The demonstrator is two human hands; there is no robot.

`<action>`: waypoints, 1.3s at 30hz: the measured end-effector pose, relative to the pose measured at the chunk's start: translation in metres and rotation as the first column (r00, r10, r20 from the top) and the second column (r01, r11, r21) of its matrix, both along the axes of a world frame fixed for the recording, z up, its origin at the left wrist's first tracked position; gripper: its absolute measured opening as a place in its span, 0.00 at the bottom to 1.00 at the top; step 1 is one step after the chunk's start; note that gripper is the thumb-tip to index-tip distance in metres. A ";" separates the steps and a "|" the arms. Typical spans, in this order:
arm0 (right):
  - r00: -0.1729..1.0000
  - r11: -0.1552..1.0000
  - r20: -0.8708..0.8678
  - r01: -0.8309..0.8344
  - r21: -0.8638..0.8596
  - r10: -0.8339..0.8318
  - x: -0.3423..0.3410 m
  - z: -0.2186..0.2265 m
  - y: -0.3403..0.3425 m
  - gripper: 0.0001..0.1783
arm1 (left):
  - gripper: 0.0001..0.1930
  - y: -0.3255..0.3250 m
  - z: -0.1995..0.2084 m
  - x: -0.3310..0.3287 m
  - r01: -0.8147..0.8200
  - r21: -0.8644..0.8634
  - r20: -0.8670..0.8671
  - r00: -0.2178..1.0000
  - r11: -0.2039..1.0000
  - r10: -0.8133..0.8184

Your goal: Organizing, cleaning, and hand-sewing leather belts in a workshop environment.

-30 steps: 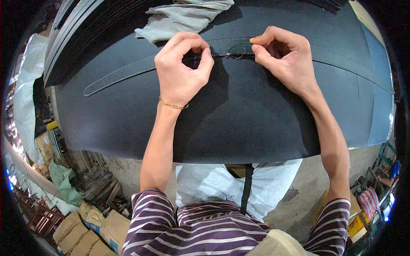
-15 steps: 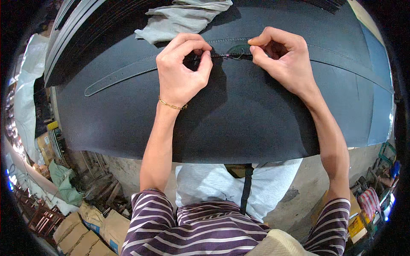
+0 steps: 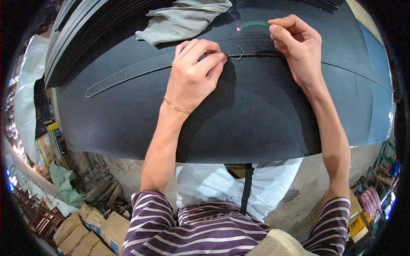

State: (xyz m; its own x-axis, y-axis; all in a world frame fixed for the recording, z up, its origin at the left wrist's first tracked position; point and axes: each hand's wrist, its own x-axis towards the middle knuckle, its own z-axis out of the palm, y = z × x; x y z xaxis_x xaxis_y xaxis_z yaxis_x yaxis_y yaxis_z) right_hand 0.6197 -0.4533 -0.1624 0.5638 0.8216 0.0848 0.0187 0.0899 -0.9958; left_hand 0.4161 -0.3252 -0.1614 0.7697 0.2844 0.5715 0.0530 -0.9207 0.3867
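A long black stitched strap (image 3: 128, 74) lies across the black tabletop (image 3: 256, 119). My left hand (image 3: 194, 74) rests on the strap's middle with its fingertips pinched together on it. A short loose thread end (image 3: 239, 55) curls out just beyond those fingertips. My right hand (image 3: 299, 47) is raised a little behind the strap, to the right. It grips a thin green tool (image 3: 255, 24) whose small glowing tip points left, above the thread end. The strap's right part runs under my right hand.
A crumpled grey cloth (image 3: 183, 21) lies at the back of the table. Stacked dark sheets (image 3: 85, 25) fill the back left. Below the table edge, sacks and cardboard boxes (image 3: 85, 226) sit on the floor at lower left.
My right hand has pulled away from my left hand, moving back and to the right, and the green tool with its glowing tip now shows. My left hand stayed on the strap.
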 end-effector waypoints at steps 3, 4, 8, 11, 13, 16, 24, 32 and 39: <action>0.997 0.999 -0.071 -0.004 0.045 0.007 0.001 0.000 0.000 0.07 | 0.09 -0.004 -0.001 0.004 -0.016 0.072 0.024 1.000 0.997 0.014; 0.997 0.999 -0.074 -0.001 0.046 0.005 0.001 -0.002 0.001 0.07 | 0.09 -0.003 -0.001 0.003 -0.028 0.084 0.035 0.999 0.996 0.025; 0.995 0.999 -0.098 0.018 0.043 -0.014 -0.003 -0.001 0.004 0.07 | 0.08 0.000 -0.003 -0.003 -0.042 0.040 -0.038 0.998 0.998 0.043; 0.992 0.999 -0.127 0.012 0.053 -0.005 -0.002 -0.001 0.005 0.07 | 0.09 0.004 -0.003 -0.008 -0.079 -0.103 -0.024 0.997 0.992 0.077; 0.988 0.997 -0.157 -0.001 0.077 0.013 -0.001 -0.001 0.006 0.08 | 0.07 0.011 0.004 -0.014 -0.061 -0.201 -0.047 0.998 0.978 0.052; 0.981 0.995 -0.190 -0.023 0.102 0.042 0.008 0.005 -0.001 0.10 | 0.12 0.024 0.017 -0.016 -0.092 -0.174 -0.147 0.987 0.981 0.066; 0.955 0.951 -0.093 0.291 0.106 -0.282 0.043 0.052 -0.071 0.10 | 0.13 0.024 0.014 -0.025 -0.151 -0.065 -0.205 0.969 0.986 0.134; 0.701 0.714 -0.163 0.700 -0.028 -0.694 0.059 0.081 -0.331 0.20 | 0.07 0.017 0.013 -0.022 -0.051 -0.084 -0.103 0.994 0.995 0.042; 0.641 0.448 0.645 0.761 -0.469 -0.415 0.107 0.076 -0.414 0.14 | 0.11 0.029 0.003 -0.026 -0.115 -0.349 -0.301 0.954 0.930 0.004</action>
State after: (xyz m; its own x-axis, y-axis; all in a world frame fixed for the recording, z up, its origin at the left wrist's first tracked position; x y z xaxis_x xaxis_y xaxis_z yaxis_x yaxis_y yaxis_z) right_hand 0.7263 -0.8676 -0.0867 0.9791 0.2013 0.0299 0.1747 -0.7558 -0.6311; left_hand 0.3906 -0.2961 -0.1586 0.8605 0.4781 0.1760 0.2638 -0.7137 0.6488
